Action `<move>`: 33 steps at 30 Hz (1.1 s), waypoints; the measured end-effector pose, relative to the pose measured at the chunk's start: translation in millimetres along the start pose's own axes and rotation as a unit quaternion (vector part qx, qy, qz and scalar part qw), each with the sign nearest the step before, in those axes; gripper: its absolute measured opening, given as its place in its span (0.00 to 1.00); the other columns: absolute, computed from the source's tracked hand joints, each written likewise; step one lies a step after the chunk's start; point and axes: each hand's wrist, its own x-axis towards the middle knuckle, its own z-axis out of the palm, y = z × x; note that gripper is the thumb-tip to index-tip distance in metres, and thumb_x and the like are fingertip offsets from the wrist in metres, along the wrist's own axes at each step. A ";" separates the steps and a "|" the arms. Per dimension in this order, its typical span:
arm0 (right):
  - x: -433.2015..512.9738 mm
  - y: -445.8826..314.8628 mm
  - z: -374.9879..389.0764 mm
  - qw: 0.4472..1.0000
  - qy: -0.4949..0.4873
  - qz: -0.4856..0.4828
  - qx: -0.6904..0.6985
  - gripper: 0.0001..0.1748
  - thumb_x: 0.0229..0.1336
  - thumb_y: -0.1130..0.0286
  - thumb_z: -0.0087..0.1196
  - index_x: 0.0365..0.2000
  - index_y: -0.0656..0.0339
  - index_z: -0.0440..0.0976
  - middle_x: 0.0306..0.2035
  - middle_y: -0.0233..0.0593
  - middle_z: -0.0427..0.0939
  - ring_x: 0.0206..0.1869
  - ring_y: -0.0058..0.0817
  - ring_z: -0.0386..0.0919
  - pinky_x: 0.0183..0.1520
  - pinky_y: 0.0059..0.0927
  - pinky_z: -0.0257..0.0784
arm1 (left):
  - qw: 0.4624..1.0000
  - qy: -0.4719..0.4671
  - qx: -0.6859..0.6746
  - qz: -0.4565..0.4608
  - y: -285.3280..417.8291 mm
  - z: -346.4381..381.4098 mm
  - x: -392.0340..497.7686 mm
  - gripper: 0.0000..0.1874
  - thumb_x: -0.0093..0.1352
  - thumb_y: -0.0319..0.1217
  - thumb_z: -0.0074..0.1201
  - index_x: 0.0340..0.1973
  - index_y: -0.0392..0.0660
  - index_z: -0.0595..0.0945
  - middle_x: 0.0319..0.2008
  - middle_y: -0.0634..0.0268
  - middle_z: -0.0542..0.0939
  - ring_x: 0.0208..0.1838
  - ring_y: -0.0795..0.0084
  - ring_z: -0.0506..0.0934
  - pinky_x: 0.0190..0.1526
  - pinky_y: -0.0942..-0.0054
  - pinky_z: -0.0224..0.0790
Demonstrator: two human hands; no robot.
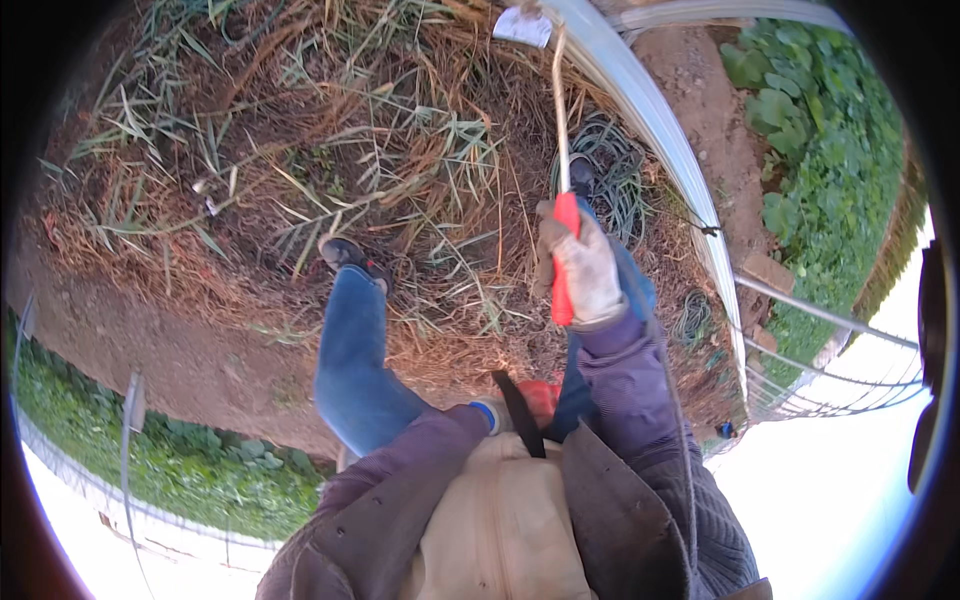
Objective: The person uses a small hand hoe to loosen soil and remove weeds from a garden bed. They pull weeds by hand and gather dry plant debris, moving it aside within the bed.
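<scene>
My right hand [589, 274], in a soiled work glove, is closed around the red handle of a hand tool [562, 259]. The tool's thin metal shaft [559, 112] runs up to the top of the view. By its far end is a pale flat piece [523, 28], which looks like a hoe blade; the join is not clear. My left hand [504, 414] is low at my waist, in a glove with a blue-edged cuff. A dark strap [519, 412] crosses in front of it, and its fingers are mostly hidden. Something red [541, 399] shows beside it, perhaps part of the glove.
Cut reeds and dry straw [360, 165] cover the soil around my shoes [352, 255]. A coil of green hose or cord [619, 180] lies by my right foot. A pale curved rail [675, 142] borders the right side. Leafy plants [810, 165] grow beyond it.
</scene>
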 end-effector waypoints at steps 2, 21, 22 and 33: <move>9.0 -45.1 -1.5 0.998 0.001 0.040 -0.047 0.27 0.57 0.65 0.55 0.52 0.71 0.64 0.27 0.35 0.71 0.15 0.20 0.69 0.15 0.20 0.62 | 0.997 0.044 -0.056 0.011 -1.0 -15.8 33.9 0.22 0.66 0.44 0.49 0.50 0.45 0.78 0.49 0.50 0.79 0.53 0.57 0.77 0.53 0.61 0.69; -21.9 -35.8 -140.0 0.946 -0.300 -0.121 0.001 0.35 0.58 0.54 0.58 0.55 0.71 0.61 0.20 0.38 0.71 0.12 0.26 0.70 0.14 0.25 0.65 | 0.886 0.452 0.022 -0.098 -70.3 -101.8 270.4 0.21 0.65 0.47 0.46 0.46 0.51 0.82 0.44 0.53 0.82 0.49 0.55 0.79 0.49 0.60 0.72; -24.6 -32.0 -148.7 0.944 -0.305 -0.124 0.000 0.35 0.58 0.54 0.58 0.55 0.70 0.61 0.20 0.37 0.71 0.12 0.26 0.70 0.13 0.25 0.65 | 0.866 0.494 0.044 -0.070 -59.0 -101.8 267.1 0.20 0.65 0.46 0.46 0.45 0.50 0.83 0.44 0.53 0.82 0.49 0.56 0.80 0.49 0.61 0.72; -14.5 -34.5 -235.6 0.905 -0.365 -0.209 0.067 0.31 0.60 0.56 0.55 0.57 0.65 0.63 0.21 0.32 0.69 0.11 0.19 0.63 0.13 0.20 0.54 | 0.814 0.553 0.060 -0.167 11.2 -127.7 186.7 0.18 0.65 0.43 0.46 0.40 0.44 0.81 0.39 0.50 0.82 0.45 0.53 0.80 0.48 0.60 0.72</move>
